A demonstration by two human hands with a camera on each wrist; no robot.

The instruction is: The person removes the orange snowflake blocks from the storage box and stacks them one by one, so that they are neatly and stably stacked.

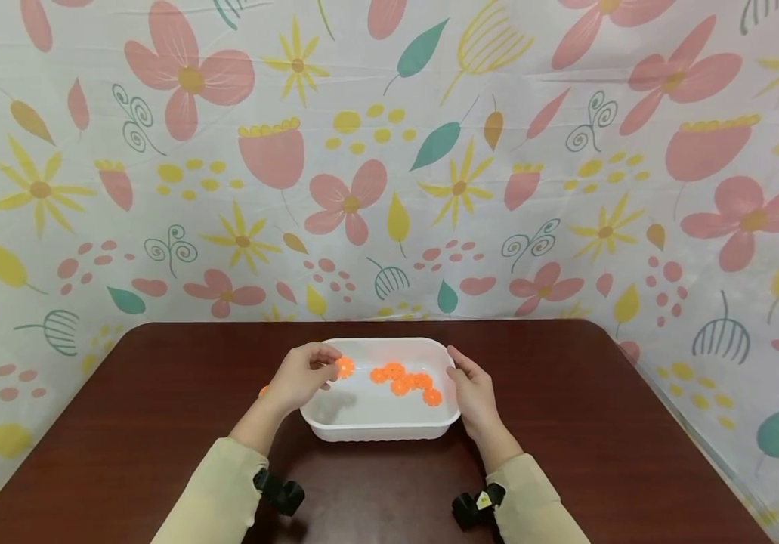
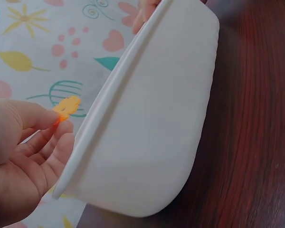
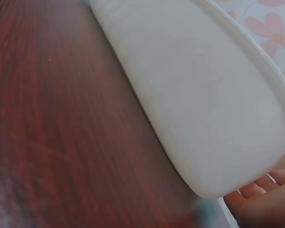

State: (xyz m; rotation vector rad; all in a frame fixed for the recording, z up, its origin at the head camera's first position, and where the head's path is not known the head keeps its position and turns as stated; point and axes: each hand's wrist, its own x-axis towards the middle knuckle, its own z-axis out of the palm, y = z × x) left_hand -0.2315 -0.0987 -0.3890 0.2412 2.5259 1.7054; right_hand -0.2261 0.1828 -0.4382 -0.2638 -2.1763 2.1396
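Observation:
My left hand [image 1: 301, 378] pinches an orange flower-shaped piece [image 1: 344, 367] between thumb and fingertips, above the left end of a white plastic tub [image 1: 375, 433]. Seen from the left wrist, the scalloped piece [image 2: 67, 108] sticks out from the fingertips beside the tub's rim [image 2: 104, 99]. Several similar orange pieces [image 1: 400, 386] lie on the tub's floor, centre to right. My right hand [image 1: 476, 393] grips the tub's right end by the rim; the right wrist view has its fingers [image 3: 251, 190] curled beneath that edge.
The tub stands on a dark red-brown wooden table [image 1: 566, 423]. A bit of orange [image 1: 263, 391] shows on the table behind my left wrist, mostly hidden. A flower-patterned cloth [image 1: 389, 189] hangs behind the table's far edge.

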